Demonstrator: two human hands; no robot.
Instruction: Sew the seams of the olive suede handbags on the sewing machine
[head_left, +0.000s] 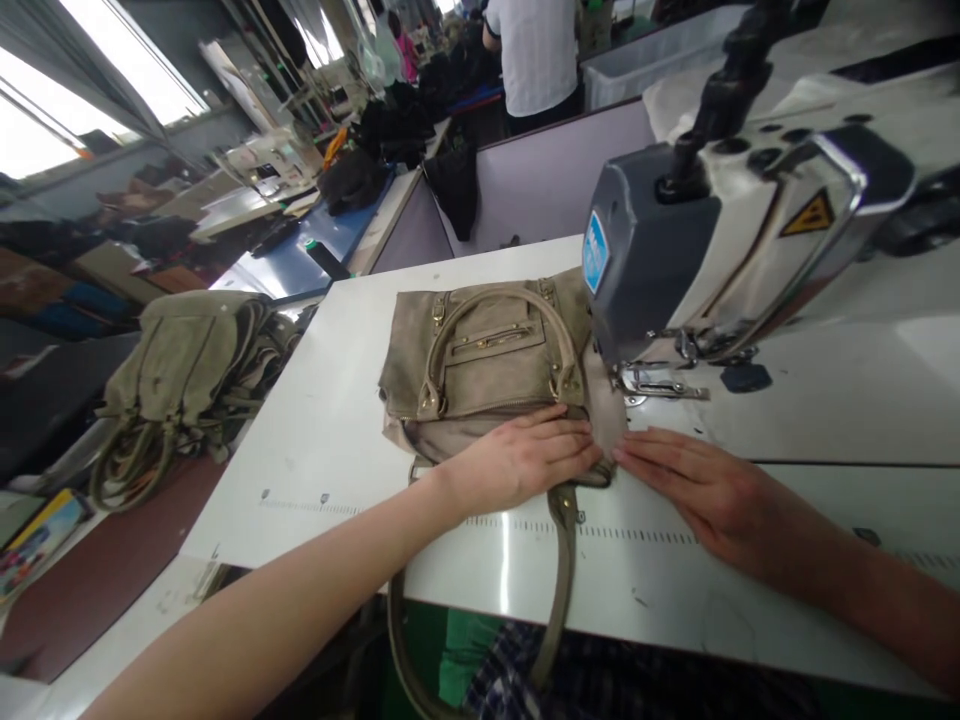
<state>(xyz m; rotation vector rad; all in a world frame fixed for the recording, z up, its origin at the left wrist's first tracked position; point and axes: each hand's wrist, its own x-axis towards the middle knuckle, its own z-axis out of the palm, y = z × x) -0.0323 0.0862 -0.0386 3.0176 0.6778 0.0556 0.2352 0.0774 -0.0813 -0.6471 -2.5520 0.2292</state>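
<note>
An olive-tan handbag (487,370) lies flat on the white sewing table, one handle arched over its front and zip pocket. Its other handle (562,570) hangs down over the table's near edge. My left hand (525,450) rests flat on the bag's near right part, fingers stretched out. Beside the bag's right edge, my right hand (690,480) lies with its fingers extended, fingertips at the edge of the material. Just beyond my fingertips is the presser foot (660,388) of the sewing machine (660,240), close to the bag's right side.
More olive bags (187,360) are piled at the left, handles hanging down. A thread spool (326,260) stands by the table's far left corner. Behind are another sewing machine (270,160), a purple partition (555,180), a grey bin (660,60) and a person in a white top (536,55).
</note>
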